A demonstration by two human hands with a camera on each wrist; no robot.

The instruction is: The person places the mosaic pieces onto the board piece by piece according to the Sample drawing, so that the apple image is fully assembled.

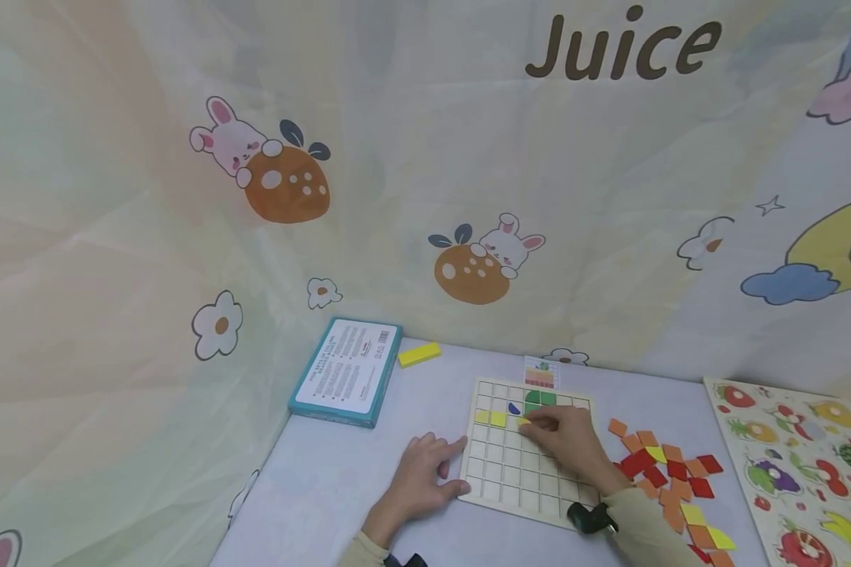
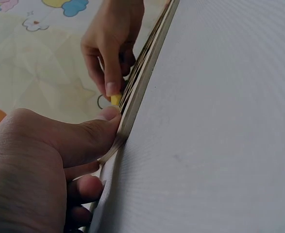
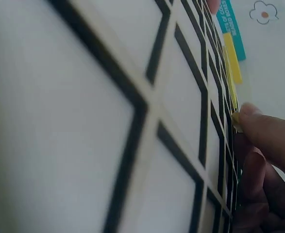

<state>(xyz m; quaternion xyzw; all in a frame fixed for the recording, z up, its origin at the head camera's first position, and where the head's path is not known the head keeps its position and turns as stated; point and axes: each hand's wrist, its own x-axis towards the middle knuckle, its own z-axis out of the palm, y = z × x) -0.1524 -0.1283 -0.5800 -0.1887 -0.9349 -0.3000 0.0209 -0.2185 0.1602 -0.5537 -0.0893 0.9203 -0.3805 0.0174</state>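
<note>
Right hand point(image 1: 567, 439) pinches small yellow piece point(image 1: 523, 421), mostly hidden; pale board point(image 1: 510, 476) shows square grid; left hand point(image 1: 420, 475) touches edge, thumb, forefinger apart.

Plain khaki sleeves point(image 1: 655, 526) are worn along with small, rounded black wrist cameras point(image 1: 590, 518).

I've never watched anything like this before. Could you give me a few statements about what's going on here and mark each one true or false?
1. The right hand pinches a yellow piece. True.
2. The left hand holds a red tile. False: it touches the edge of the grid board.
3. Green pieces lie on the grid board. True.
4. The loose orange tiles lie left of the board in the head view. False: they lie to its right.
</note>
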